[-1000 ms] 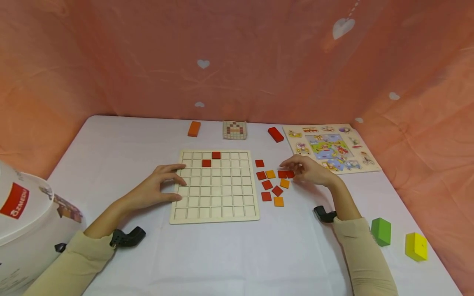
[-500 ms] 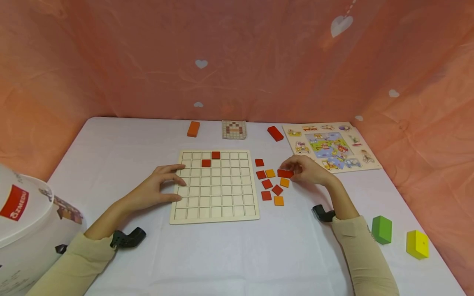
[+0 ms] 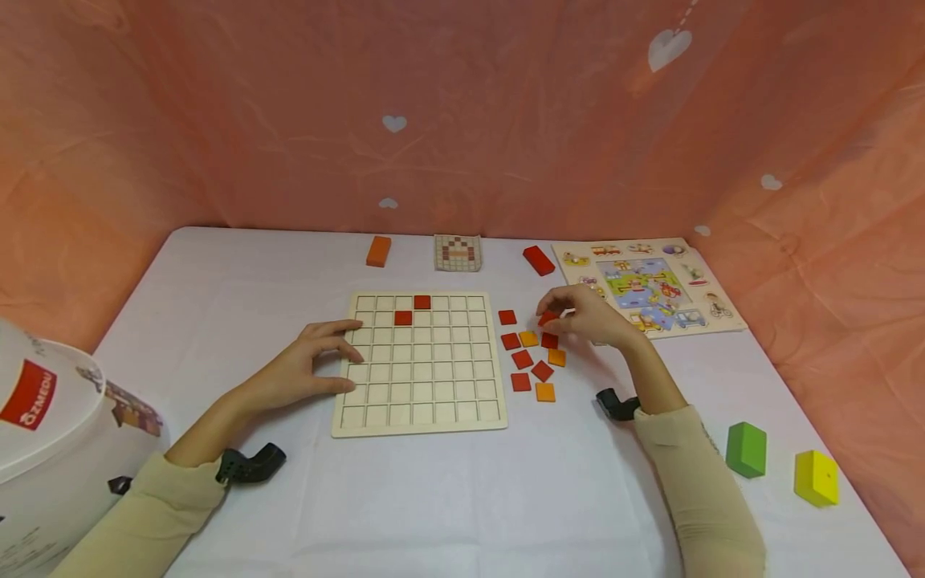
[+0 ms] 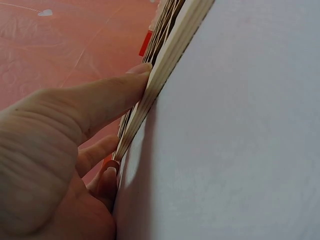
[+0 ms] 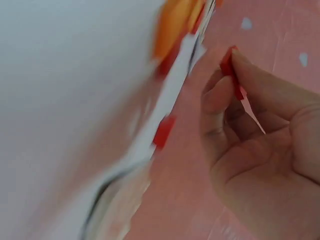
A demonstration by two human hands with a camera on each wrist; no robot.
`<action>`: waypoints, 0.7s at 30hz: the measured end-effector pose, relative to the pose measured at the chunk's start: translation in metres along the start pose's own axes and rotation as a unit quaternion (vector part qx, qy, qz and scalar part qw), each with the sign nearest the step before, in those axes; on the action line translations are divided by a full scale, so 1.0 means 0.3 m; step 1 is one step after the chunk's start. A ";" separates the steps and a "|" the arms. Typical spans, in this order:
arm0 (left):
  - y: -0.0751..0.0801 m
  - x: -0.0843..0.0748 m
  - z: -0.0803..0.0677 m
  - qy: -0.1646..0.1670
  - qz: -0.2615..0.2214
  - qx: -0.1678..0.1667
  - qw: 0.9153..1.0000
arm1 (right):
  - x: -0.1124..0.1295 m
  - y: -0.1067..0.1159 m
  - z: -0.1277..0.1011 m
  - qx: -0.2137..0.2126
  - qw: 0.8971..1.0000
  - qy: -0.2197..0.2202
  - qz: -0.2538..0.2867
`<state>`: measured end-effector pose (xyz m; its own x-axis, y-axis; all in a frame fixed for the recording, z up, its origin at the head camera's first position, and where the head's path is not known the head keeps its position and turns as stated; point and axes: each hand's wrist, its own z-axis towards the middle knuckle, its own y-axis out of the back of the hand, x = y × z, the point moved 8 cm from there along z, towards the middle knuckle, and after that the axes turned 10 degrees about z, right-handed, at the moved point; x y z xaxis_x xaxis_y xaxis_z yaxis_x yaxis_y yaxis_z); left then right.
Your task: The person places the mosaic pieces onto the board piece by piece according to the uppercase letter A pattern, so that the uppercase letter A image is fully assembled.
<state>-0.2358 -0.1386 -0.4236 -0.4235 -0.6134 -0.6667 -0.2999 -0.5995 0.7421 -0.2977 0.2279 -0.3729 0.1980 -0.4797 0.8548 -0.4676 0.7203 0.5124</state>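
Observation:
A pale wooden grid board [image 3: 433,371] lies on the table with two red square tiles, one [image 3: 422,302] in the top row and one [image 3: 403,318] in the row below. My left hand [image 3: 292,371] rests at the board's left edge, fingers spread, thumb and fingertips on the rim. Between thumb and fingers my right hand [image 3: 594,318] pinches a red square tile [image 5: 231,72], raised above the table. Under that hand lies a scatter of loose tiles, among them a red tile [image 3: 522,382] and an orange tile [image 3: 545,392].
Behind the board lie an orange block [image 3: 378,251], a small pattern card [image 3: 458,254] and a red block [image 3: 538,260]. A picture puzzle [image 3: 711,281] sits back right. Green [image 3: 747,449] and yellow [image 3: 817,478] blocks stand at right; a white bucket [image 3: 65,482] at left.
My right hand has taken one of two adjoining red tiles, lifted it off the table and moved slightly left and back. The left hand stays at the board's edge.

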 end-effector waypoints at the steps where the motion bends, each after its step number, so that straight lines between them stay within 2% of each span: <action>1: -0.001 0.000 0.000 -0.001 -0.001 0.000 1.000 | 0.019 -0.014 0.022 0.002 1.000 0.005 0.002; 6: -0.004 -0.003 0.003 -0.007 -0.001 -0.001 1.000 | 0.120 -0.114 0.153 0.039 0.998 0.042 0.026; 10: -0.006 -0.008 0.006 -0.011 0.000 -0.003 1.000 | 0.180 -0.209 0.242 0.076 0.995 0.041 0.046; 15: -0.010 -0.012 0.008 -0.011 -0.006 -0.001 1.000 | 0.208 -0.287 0.309 0.091 0.995 0.021 0.029; 21: -0.012 -0.012 0.012 -0.012 -0.001 -0.003 1.000 | 0.192 -0.310 0.345 0.079 0.996 0.007 0.035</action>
<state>-0.2362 -0.1324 -0.4237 -0.4441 -0.5998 -0.6656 -0.2959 -0.6030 0.7408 -0.3320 0.0816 -0.3796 0.1726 -0.4231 0.8895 -0.6103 0.6629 0.4337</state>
